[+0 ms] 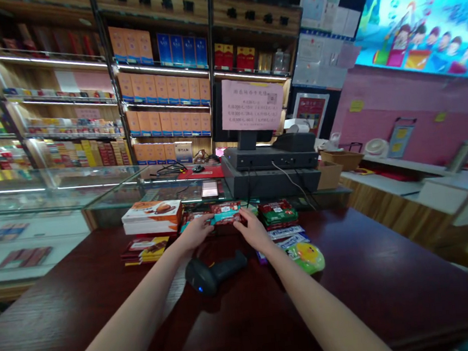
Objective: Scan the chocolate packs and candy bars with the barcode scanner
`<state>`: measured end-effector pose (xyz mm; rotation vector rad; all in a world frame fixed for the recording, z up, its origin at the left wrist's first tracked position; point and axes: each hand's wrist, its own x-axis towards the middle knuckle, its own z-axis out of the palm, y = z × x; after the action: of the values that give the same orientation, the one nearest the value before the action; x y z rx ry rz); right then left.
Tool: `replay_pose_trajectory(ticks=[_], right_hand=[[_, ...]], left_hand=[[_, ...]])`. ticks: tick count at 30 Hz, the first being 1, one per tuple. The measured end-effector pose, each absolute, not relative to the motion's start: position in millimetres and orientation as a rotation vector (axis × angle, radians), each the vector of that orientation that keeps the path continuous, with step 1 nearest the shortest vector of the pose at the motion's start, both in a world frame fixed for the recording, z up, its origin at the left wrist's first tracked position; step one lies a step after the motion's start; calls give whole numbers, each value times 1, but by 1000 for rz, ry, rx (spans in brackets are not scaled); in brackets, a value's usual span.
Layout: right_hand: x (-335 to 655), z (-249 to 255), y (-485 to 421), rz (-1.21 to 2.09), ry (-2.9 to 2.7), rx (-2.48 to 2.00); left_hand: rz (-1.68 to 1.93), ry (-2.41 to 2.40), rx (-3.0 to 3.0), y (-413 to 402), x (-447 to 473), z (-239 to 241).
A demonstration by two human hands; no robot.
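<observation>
Both my hands reach forward over a dark red wooden counter [373,272]. My left hand [198,230] and my right hand [251,227] each grip one end of a red and teal snack packet [226,214], held just above the counter. A black handheld barcode scanner [212,273] lies on the counter below my wrists. A white and orange box [152,216] sits left of the packet. Green and red snack packs [278,213] are stacked to its right, with a yellow-green round pack [309,256] nearer me.
A cash register with a pink notice [269,161] stands behind the snacks on a glass display case [55,196]. Flat snack packets [144,250] lie at the left. Shelves of boxed goods [161,94] fill the back wall. A light wooden counter [403,193] runs along the right.
</observation>
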<state>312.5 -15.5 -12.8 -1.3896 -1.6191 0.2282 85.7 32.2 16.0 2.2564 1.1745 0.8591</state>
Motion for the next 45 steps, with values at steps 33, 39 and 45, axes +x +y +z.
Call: replay_pose_trajectory(ticks=[33, 39, 45], right_hand=[[267, -29, -27, 174, -1685, -1067], [272, -25, -28, 152, -1612, -1080], [272, -21, -30, 104, -1527, -1039]], left_hand=[[1533, 1238, 2120, 3, 37, -24], [1597, 1171, 2121, -2, 44, -25], [1730, 1145, 2080, -2, 46, -28]])
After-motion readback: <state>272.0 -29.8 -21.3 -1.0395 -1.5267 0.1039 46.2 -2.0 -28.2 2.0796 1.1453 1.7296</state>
